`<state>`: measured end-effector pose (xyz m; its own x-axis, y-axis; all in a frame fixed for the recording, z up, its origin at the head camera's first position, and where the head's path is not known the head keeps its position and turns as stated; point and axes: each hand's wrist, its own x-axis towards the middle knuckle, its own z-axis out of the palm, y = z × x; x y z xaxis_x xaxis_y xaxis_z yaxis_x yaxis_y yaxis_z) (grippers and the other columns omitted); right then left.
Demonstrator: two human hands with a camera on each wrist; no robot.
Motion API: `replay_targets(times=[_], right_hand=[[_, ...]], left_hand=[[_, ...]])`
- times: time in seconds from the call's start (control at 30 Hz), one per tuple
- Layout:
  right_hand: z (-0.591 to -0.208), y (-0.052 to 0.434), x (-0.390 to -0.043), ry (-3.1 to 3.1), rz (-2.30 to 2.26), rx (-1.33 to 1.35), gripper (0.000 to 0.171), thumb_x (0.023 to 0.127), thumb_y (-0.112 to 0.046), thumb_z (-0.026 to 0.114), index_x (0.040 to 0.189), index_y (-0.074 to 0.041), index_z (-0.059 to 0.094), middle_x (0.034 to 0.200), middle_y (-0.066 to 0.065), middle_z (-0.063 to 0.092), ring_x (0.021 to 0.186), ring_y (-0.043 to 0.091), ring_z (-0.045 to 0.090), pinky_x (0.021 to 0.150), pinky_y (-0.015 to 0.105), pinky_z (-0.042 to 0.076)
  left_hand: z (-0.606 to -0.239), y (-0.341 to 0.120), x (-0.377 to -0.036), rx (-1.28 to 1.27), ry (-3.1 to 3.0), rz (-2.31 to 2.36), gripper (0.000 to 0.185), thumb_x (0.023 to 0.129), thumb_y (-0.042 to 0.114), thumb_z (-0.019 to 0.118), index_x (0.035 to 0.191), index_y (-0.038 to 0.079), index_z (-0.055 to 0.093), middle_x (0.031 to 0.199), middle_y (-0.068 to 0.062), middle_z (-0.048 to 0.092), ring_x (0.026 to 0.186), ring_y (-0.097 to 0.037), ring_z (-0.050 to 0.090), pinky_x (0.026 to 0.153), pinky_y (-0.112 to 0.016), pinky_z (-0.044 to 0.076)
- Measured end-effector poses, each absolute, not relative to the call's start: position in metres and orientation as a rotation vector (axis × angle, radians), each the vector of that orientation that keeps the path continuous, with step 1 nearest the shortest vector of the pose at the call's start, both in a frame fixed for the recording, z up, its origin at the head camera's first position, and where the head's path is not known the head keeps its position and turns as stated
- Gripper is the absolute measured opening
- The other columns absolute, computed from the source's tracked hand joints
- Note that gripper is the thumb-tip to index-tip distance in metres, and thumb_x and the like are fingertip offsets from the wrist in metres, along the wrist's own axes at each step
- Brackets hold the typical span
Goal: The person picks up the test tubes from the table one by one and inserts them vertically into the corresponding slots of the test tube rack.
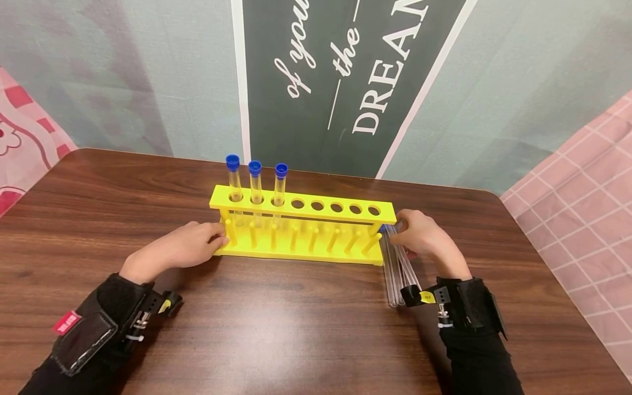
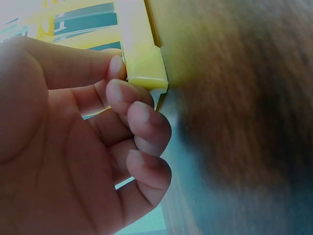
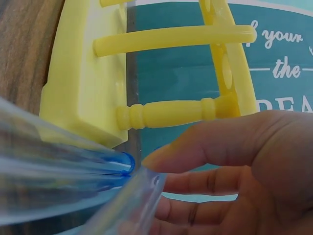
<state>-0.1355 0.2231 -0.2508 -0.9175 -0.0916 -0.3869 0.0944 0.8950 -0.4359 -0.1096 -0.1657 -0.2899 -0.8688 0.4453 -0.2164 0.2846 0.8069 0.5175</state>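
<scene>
Yellow rack point(image 1: 306, 212) on counter point(image 1: 296, 329), my 12 o'clock; left grip point(image 1: 185, 247) pinches its 9 o'clock end; right grip point(image 1: 425, 237) pinches a clear tube point(image 3: 124, 205) by loose tubes point(image 1: 392, 274) at rack's 4 o'clock; I read pickup; next likely needs lifting toward a free hole point(image 1: 298, 204).

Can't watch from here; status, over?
Left hand gripping yellow rack, left end. Right hand pinching clear tube. Three blue-topped tubes racked, five holes empty. Loose tubes beside rack's right end.
</scene>
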Motion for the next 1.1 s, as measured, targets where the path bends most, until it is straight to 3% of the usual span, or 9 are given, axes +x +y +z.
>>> replay_targets(times=[0.73, 1.1], right_hand=[[-0.237, 0.233, -0.128, 2.641, -0.846, -0.04, 0.043, 0.084, -0.004, 0.053, 0.121, 0.011, 0.036, 0.096, 0.025, 0.053, 0.061, 0.021, 0.059, 0.061, 0.04, 0.052], [-0.228, 0.235, -0.121, 2.654, -0.928, -0.11, 0.042, 0.084, -0.001, 0.051, 0.121, 0.01, 0.034, 0.085, 0.02, 0.053, 0.06, 0.022, 0.059, 0.06, 0.041, 0.052]], left_hand=[[-0.291, -0.168, -0.11, 0.553, 2.655, 0.707, 0.016, 0.095, 0.015, 0.048, 0.092, 0.001, 0.054, 0.062, -0.002, 0.039, 0.052, -0.014, 0.037, 0.051, -0.028, 0.032], [-0.291, -0.168, -0.109, 0.551, 2.652, 0.7, 0.014, 0.094, 0.014, 0.048, 0.09, 0.001, 0.053, 0.061, -0.002, 0.038, 0.053, -0.015, 0.037, 0.051, -0.028, 0.032]])
